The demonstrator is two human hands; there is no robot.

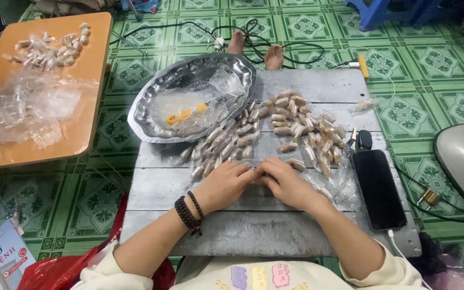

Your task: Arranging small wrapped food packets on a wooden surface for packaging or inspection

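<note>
Wrapped candy: one piece, pinched between fingertips of left hand and right hand, mid-table. Loose wrapped candies: several dozen, two heaps, reaching the grey table far edge; near edge bare. Metal tray: one, holding plastic wrap and a yellow tool. Phone: one, right edge.

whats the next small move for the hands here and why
Probably set the small clear-wrapped piece with the wrapped pieces beside the oval metal tray. Both hands, left hand and right hand, pinch it together on the grey metal table, and wrapped ones already lie there.
</note>
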